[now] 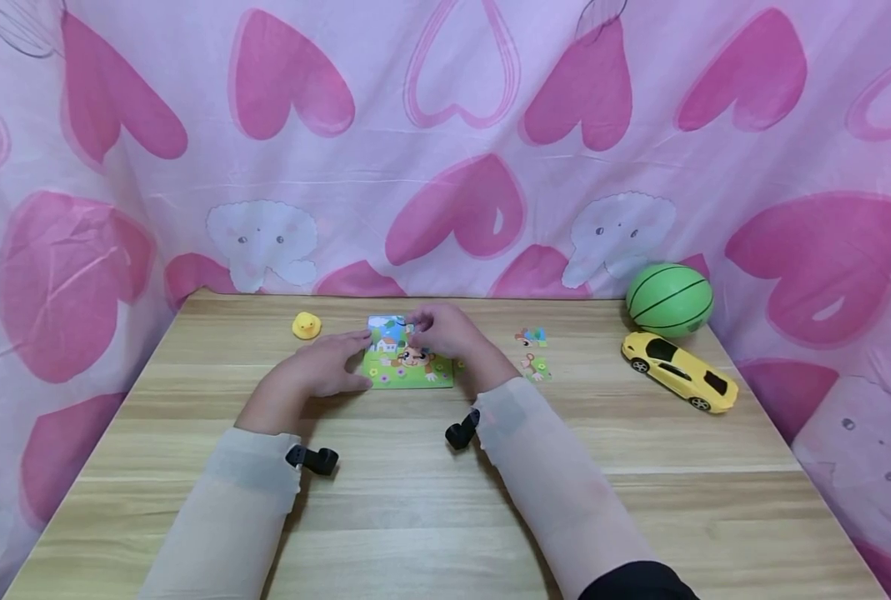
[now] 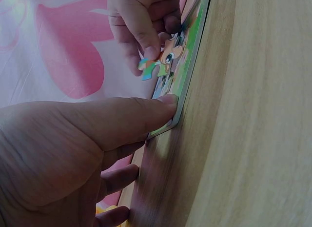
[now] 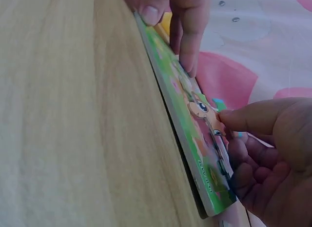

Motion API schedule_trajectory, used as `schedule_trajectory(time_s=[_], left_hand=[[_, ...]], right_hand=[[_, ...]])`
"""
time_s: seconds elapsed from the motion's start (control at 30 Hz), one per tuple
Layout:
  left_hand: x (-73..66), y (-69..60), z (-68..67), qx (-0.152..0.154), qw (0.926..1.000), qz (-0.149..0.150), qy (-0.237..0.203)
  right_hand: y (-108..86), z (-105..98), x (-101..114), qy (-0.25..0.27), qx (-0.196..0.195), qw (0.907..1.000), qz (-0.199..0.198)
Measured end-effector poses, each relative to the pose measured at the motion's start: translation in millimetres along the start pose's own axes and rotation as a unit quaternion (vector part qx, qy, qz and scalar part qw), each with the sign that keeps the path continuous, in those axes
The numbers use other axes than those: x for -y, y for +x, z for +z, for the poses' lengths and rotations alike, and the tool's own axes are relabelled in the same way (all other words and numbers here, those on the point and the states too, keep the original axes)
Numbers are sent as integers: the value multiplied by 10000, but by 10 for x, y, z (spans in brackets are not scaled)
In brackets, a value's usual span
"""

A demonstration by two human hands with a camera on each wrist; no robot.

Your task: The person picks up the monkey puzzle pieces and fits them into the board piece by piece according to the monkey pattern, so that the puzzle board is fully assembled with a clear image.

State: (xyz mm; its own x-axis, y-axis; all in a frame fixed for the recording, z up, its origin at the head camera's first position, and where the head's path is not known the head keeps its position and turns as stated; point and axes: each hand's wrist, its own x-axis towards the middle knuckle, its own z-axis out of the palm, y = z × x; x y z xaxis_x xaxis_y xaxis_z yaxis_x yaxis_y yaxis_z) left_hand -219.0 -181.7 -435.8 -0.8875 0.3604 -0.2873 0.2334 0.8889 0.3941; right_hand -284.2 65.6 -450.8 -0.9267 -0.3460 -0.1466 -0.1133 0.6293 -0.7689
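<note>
A small jigsaw puzzle board (image 1: 407, 379), with a cartoon animal, a house and a green meadow, lies on the table between the hands. My left hand (image 1: 323, 365) rests at its left edge, fingers fairly straight; in the left wrist view the thumb (image 2: 146, 114) presses on the board's corner. Above the board's upper right part, my right hand (image 1: 447, 332) pinches a puzzle piece (image 3: 209, 114) between thumb and fingers. That piece shows part of a face with a big eye and is tilted over the board. How far it touches the board is hard to tell.
Loose puzzle pieces (image 1: 537, 367) lie right of the right hand. A yellow rubber duck (image 1: 306, 326) sits left of the board. At the far right are a green ball (image 1: 670, 300) and a yellow toy car (image 1: 679, 372). A pink heart-print curtain (image 1: 453, 208) hangs behind the table.
</note>
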Motion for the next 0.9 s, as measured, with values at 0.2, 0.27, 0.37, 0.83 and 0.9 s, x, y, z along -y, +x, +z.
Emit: schedule_trajectory(time_s=[0.2,0.27,0.37,0.83,0.9], left_hand=[[1,-4,1,13,10000,3,-12],[-1,-5,1,5,10000,-2,-5],[-1,-4,5,-9,10000,8,23],[-18,-20,-12,-3,10000,55,3],[-22,-21,-14,2,10000,62,0]], right_hand=[[30,25,-7,-209,54,9996,158],[34,27,-3,-224,124,9995,172],[36,26,14,-188,262,9992,239],[64,40,44,-144,271,9986,440],[69,41,41,-153,246,9985,455]])
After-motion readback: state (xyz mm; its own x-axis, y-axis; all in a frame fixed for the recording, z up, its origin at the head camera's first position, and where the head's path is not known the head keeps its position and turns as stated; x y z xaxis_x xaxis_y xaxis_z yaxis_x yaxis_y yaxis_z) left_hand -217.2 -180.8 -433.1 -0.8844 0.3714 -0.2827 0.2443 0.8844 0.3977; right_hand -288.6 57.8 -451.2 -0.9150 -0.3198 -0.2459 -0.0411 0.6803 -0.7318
